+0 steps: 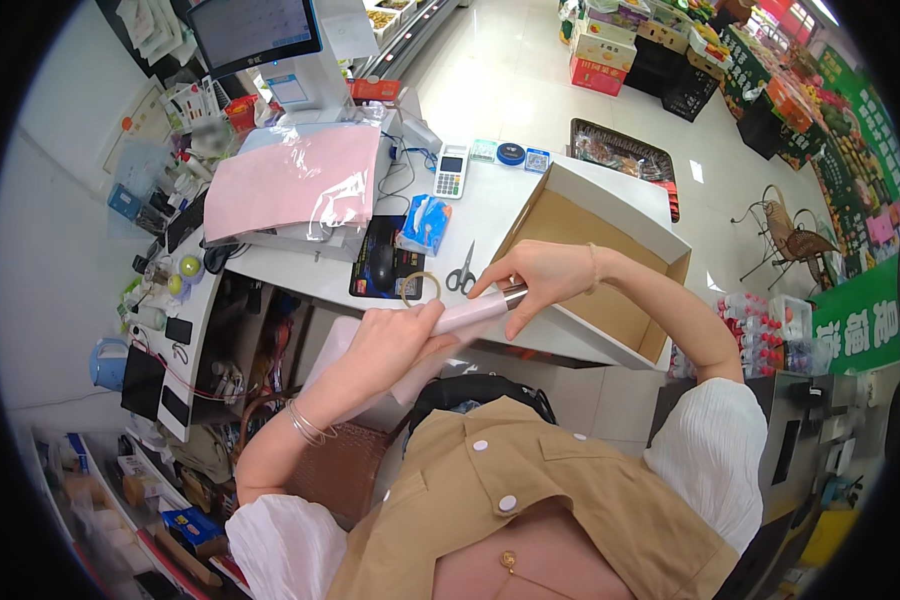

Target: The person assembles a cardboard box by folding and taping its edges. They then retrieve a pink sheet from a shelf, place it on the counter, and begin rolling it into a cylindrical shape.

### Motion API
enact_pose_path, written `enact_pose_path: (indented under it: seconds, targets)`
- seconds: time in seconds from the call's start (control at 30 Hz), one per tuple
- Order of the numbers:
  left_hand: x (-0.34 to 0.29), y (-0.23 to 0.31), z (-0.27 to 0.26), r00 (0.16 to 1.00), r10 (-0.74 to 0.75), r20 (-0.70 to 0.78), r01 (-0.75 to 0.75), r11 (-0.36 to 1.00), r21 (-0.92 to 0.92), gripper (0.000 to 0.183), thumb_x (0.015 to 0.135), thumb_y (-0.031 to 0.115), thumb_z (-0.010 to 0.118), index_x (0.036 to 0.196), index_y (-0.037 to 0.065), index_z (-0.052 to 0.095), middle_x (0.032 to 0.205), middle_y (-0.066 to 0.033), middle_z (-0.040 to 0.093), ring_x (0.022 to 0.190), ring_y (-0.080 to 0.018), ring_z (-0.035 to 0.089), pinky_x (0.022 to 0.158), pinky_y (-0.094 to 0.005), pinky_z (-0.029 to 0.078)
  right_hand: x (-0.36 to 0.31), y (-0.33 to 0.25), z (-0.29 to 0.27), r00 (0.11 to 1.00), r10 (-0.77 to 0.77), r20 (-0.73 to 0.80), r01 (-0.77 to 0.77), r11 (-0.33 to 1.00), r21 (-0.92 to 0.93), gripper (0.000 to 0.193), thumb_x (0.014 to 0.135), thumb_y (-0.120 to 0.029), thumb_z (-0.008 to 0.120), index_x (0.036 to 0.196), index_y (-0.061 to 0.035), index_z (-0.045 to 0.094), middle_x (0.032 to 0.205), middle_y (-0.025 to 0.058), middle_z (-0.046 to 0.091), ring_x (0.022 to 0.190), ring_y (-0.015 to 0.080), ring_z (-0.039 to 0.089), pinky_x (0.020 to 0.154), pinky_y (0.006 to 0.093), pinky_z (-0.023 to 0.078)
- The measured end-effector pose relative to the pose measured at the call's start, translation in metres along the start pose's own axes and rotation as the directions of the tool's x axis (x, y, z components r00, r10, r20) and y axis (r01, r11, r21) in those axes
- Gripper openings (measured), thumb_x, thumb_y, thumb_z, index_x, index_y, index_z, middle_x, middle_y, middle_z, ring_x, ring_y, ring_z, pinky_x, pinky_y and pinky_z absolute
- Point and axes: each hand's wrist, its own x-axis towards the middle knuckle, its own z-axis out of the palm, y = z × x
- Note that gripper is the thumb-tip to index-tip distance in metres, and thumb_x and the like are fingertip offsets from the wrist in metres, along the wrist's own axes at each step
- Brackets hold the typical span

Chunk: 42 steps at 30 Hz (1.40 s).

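Observation:
My left hand (395, 345) is closed around a pale pink, translucent roll of wrapping sheet (470, 314), whose loose part hangs below it. At the roll's right end my right hand (553, 276) grips a shiny dark end with thumb and fingers. The roll is held aslant above the counter's near edge. Just beyond it lie dark-handled scissors (462, 276) and a ring of tape (420, 289). A shallow white box (595, 255) with a brown inside sits under and beside my right forearm.
On the white counter are a black mouse (381, 268), a blue tissue pack (426, 224) and a card terminal (451, 172). Pink sheets (295, 185) under clear plastic lie farther left, below a monitor (255, 32). A dark tray (625, 155) borders the far right. A brown woven chair (335, 470) stands below.

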Motion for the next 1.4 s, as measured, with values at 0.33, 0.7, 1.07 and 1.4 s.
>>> enact_pose_path:
  seconds: [0.33, 0.7, 1.07, 1.4]
  targets:
    - [0.002, -0.017, -0.012, 0.995, -0.021, 0.1, 0.021, 1.0, 0.003, 0.035, 0.09, 0.038, 0.058, 0.083, 0.004, 0.05, 0.064, -0.0145, 0.06, 0.059, -0.033, 0.061, 0.053, -0.042, 0.047, 0.04, -0.023, 0.014, 0.943, 0.329, 0.045, -0.253, 0.801, -0.543, 0.06, 0.073, -0.06, 0.068, 0.092, -0.0035, 0.069, 0.073, 0.0158, 0.066, 0.074, 0.0318, 0.066, 0.066, 0.0425, 0.052]
    - [-0.007, -0.029, 0.003, 0.988, -0.023, 0.152, 0.023, 1.0, -0.003, 0.041, 0.089, 0.038, 0.059, 0.08, -0.001, 0.052, 0.062, -0.0182, 0.058, 0.059, -0.0358, 0.06, 0.055, -0.044, 0.046, 0.066, -0.006, 0.05, 0.867, 0.484, 0.121, -0.431, 0.849, -0.306, 0.053, 0.069, -0.049, 0.076, 0.08, 0.0022, 0.067, 0.077, 0.0183, 0.067, 0.075, 0.0325, 0.067, 0.065, 0.0411, 0.052]
    - [-0.001, -0.029, 0.012, 0.989, 0.032, 0.142, -0.037, 0.999, 0.029, 0.029, 0.084, 0.025, 0.062, 0.076, -0.002, 0.055, 0.059, -0.0186, 0.06, 0.059, -0.0336, 0.064, 0.052, -0.0419, 0.047, 0.09, 0.003, 0.097, 0.859, 0.489, -0.15, -0.507, 0.776, -0.376, 0.021, 0.069, -0.02, 0.07, 0.074, -0.0002, 0.066, 0.078, 0.0194, 0.067, 0.076, 0.035, 0.067, 0.065, 0.0423, 0.053]
    - [0.004, -0.03, 0.017, 0.998, 0.006, 0.064, -0.008, 0.999, 0.045, 0.026, 0.083, 0.021, 0.061, 0.072, -0.001, 0.055, 0.057, -0.0178, 0.059, 0.056, -0.0335, 0.063, 0.052, -0.0414, 0.048, 0.075, 0.008, 0.08, 0.816, 0.554, -0.163, -0.56, 0.688, -0.462, 0.02, 0.068, -0.018, 0.066, 0.078, -0.0021, 0.069, 0.079, 0.0183, 0.067, 0.074, 0.0322, 0.067, 0.065, 0.0406, 0.053]
